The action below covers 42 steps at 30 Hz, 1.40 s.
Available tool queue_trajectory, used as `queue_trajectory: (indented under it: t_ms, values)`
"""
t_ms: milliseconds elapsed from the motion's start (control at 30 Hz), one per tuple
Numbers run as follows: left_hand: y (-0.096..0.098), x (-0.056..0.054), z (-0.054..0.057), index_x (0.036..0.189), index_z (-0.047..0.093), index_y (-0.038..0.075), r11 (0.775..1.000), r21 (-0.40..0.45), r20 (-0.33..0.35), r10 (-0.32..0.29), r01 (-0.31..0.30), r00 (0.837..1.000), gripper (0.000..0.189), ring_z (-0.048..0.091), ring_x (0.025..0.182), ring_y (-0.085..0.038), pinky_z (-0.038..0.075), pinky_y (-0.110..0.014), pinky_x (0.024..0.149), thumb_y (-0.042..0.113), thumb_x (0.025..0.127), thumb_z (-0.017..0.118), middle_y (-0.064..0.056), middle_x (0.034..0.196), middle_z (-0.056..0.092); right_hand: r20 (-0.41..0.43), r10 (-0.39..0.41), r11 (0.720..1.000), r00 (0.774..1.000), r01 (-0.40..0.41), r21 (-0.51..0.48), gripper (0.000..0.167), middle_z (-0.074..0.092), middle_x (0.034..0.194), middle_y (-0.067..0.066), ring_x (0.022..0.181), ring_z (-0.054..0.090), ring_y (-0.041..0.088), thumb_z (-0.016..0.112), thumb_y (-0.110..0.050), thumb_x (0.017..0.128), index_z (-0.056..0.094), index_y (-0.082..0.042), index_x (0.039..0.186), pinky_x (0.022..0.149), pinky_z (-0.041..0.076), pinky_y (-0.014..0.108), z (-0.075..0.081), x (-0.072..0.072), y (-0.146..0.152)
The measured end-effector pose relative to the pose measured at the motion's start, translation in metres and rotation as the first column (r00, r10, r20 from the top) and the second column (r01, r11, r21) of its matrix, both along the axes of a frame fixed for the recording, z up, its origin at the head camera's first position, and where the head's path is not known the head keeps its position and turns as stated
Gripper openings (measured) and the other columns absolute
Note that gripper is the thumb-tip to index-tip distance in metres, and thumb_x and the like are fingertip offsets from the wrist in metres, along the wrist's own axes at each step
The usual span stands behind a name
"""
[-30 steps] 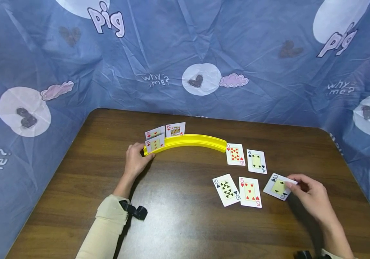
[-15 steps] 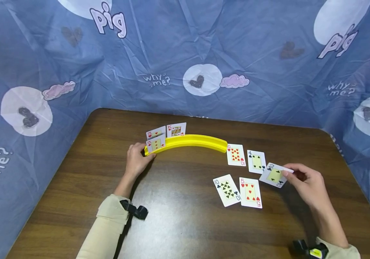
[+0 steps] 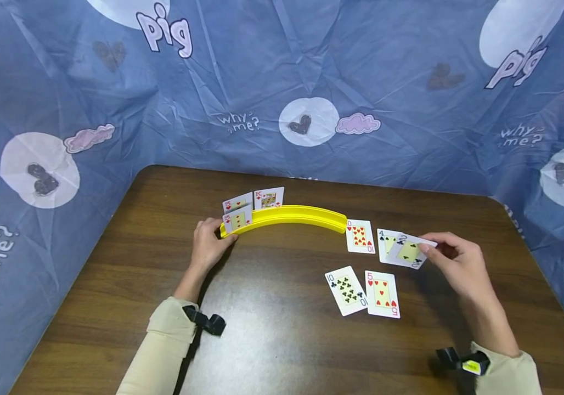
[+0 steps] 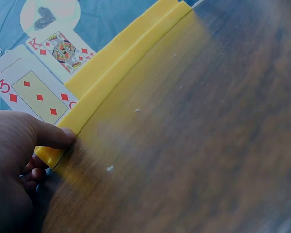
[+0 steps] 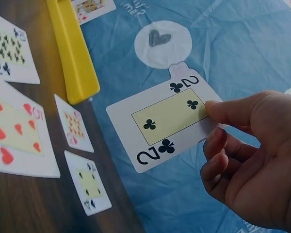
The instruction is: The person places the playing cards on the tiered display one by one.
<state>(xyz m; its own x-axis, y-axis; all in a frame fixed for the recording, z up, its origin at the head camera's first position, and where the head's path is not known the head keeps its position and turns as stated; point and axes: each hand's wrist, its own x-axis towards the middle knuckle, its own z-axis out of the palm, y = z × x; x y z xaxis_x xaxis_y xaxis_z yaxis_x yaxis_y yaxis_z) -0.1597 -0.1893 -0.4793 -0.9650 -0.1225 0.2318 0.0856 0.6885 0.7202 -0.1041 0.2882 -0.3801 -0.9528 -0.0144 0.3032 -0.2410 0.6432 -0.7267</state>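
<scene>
My left hand point(image 3: 208, 247) grips the left end of a curved yellow card holder point(image 3: 302, 214), thumb on its front side. In its groove stand a three of diamonds point(image 4: 36, 94), another red three point(image 3: 237, 201) mostly covered behind it, and a king of diamonds point(image 4: 63, 51). My right hand point(image 3: 462, 269) pinches a two of clubs point(image 5: 165, 121) between thumb and fingers, face toward me and raised above the table. From the head view it covers part of the four of spades point(image 3: 385, 252), which lies flat on the wood.
Face up on the table point(image 3: 272, 340) lie a ten of hearts point(image 3: 359, 237) by the holder's right end, a ten of clubs point(image 3: 346, 291) and a five of hearts point(image 3: 382, 294). A blue printed cloth point(image 3: 242, 148) hangs behind the table and at its sides.
My right hand has carried the two of clubs up and leftward, from right of the five of hearts to over the four of spades. My left hand and the holder stay put.
</scene>
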Motion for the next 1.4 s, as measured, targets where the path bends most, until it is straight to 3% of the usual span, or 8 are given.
queue_trajectory:
  t_ms: [800,1133,1400]
  values:
    - [-0.002,0.001,0.001,0.104,0.072,-0.008,1.0,-0.01,-0.003,-0.007,0.007,1.0,0.035,0.055,0.093,-0.04,0.04,-0.048,0.086,0.01,0.075,0.08,-0.025,0.101,0.069,-0.004,0.134,0.988,0.991,-0.134,-0.083,0.018,0.058,0.074,-0.022,0.061,0.047,0.002,0.071,-0.002,0.089,0.072,0.003,0.106,0.054,0.039,0.02,0.013,-0.039,-0.047]
    - [-0.002,0.002,0.001,0.103,0.072,-0.008,1.0,-0.01,-0.008,-0.008,0.008,1.0,0.035,0.055,0.093,-0.04,0.041,-0.049,0.086,0.01,0.074,0.08,-0.025,0.101,0.069,0.04,0.166,0.982,0.985,-0.162,-0.098,0.02,0.061,0.081,-0.021,0.066,0.05,0.004,0.07,-0.006,0.091,0.072,0.003,0.109,0.058,0.043,0.019,0.016,-0.055,-0.069]
    - [-0.001,0.001,0.002,0.104,0.072,-0.008,1.0,-0.013,-0.016,-0.008,0.007,1.0,0.037,0.057,0.095,-0.041,0.041,-0.05,0.088,0.01,0.074,0.081,-0.026,0.102,0.069,0.042,0.197,0.977,0.98,-0.192,-0.097,0.021,0.061,0.075,-0.01,0.063,0.048,0.004,0.071,-0.006,0.09,0.073,0.001,0.109,0.055,0.041,0.019,0.017,-0.067,-0.086]
